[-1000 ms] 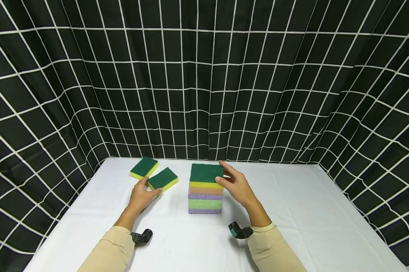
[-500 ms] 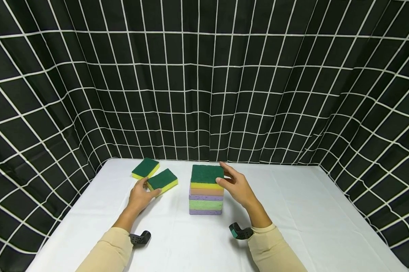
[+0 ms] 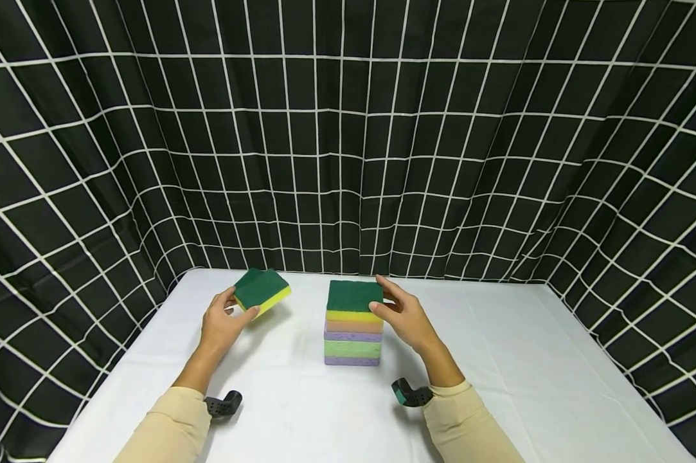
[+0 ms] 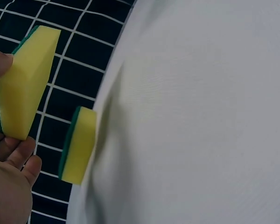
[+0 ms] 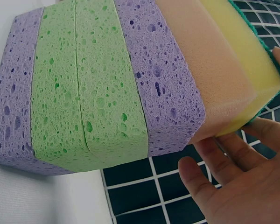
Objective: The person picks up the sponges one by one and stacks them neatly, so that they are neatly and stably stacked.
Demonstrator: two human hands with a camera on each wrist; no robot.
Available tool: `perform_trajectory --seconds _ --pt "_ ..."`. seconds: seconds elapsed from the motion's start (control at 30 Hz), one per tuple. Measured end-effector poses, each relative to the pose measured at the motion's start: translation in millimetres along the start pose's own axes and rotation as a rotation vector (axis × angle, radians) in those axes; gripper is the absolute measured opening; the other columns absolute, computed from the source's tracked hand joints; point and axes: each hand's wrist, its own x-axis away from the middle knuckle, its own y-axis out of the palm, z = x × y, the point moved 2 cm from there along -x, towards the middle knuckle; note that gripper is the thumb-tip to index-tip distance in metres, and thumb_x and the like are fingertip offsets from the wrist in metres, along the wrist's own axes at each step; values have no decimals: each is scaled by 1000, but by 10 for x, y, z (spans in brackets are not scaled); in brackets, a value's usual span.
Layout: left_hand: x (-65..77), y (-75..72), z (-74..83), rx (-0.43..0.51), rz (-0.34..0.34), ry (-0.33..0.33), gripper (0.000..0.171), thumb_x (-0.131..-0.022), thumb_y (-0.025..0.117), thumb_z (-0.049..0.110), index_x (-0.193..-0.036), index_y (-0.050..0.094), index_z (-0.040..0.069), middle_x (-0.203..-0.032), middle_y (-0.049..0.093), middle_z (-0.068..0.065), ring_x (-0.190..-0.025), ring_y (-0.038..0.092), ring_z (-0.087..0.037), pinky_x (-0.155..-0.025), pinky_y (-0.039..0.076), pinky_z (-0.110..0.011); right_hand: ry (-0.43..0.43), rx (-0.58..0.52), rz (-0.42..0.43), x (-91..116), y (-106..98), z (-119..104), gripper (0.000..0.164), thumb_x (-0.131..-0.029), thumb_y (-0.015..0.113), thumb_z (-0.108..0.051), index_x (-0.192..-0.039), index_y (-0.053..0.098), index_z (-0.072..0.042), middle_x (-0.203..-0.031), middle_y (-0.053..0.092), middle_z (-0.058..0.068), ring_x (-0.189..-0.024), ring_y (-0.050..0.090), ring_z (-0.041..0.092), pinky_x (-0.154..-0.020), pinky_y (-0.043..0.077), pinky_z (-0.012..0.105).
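Note:
My left hand pinches a green-and-yellow scrub sponge between thumb and fingers, lifted and tilted. In the left wrist view, a second scrub sponge lies on the table beyond the held one, which largely covers it in the head view. At the middle stands a stack of sponges: purple, green, purple and orange layers, topped by another scrub sponge, green side up. My right hand holds that top sponge by its right end, thumb at the near edge and fingers round the far side.
A white cloth covers the table. Behind and at both sides hangs a black curtain with a white grid. Each wrist wears a black camera band, and the left wrist band hangs close over the cloth.
My left hand has raised the nearer scrub sponge off the table and moved it left and back, over the other one. The right hand and the stack stay as they were.

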Motion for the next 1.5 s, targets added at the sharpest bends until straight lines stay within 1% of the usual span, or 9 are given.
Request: perform_trajectory --seconds 0.13,0.33,0.53,0.67,0.9,1.1,1.23,1.37,1.5 --pt "9 -93 90 16 51 47 73 -80 77 17 -137 42 -12 -119 52 -23 -111 51 -37 -94 42 -48 -13 12 -7 34 4 -190 59 -94 62 -7 -143 35 11 -145 37 26 -124 45 40 -103 37 50" --pt "7 -209 246 54 90 89 70 -79 77 13 -136 45 -10 -117 53 -22 -109 52 -36 -95 43 -47 1 0 -9 39 7 -209 59 -94 62 -7 -144 34 10 -146 36 25 -125 43 41 -103 35 53" --pt "-11 -275 399 146 75 116 69 -80 76 7 -138 43 -10 -119 52 -21 -111 51 -34 -98 40 -46 7 2 -3 36 7 -196 60 -94 63 -8 -144 35 8 -147 37 24 -126 44 40 -104 35 52" --pt "-23 -295 478 163 73 155 69 -80 76 6 -138 42 -10 -119 51 -20 -111 51 -33 -99 40 -46 18 13 -3 41 4 -195 60 -94 63 -9 -145 35 7 -146 37 24 -125 44 39 -103 36 50" --pt "-33 -309 608 183 55 195 70 -81 75 5 -141 41 -7 -118 51 -20 -110 51 -29 -100 40 -44 6 -11 15 -15 -3 154 61 -94 66 -18 -147 39 -3 -147 41 14 -124 46 32 -104 37 45" --pt "-24 -325 716 231 42 239 70 -81 75 1 -141 40 -8 -118 50 -21 -109 50 -27 -100 39 -47 -9 -10 12 -11 -2 175 63 -93 66 -22 -147 39 -4 -147 41 12 -125 46 31 -103 37 46" --pt "-21 -325 798 239 21 247 71 -81 75 0 -142 39 -8 -120 49 -21 -110 49 -26 -100 38 -46 -5 2 9 -13 -6 173 64 -93 67 -23 -147 39 -5 -147 40 11 -125 46 30 -103 38 45" --pt "9 -327 968 232 -8 260 70 -81 72 -4 -141 36 -12 -120 47 -23 -112 47 -31 -101 37 -48 -5 2 10 -16 -8 169 65 -92 67 -23 -148 38 -6 -147 41 10 -123 47 29 -102 39 44" --pt "77 -338 1203 259 -35 309 68 -80 69 -11 -138 35 -17 -118 45 -30 -111 47 -38 -100 36 -54 -13 5 7 -11 -7 163 65 -92 67 -23 -148 38 -5 -147 40 11 -123 47 30 -102 39 44"
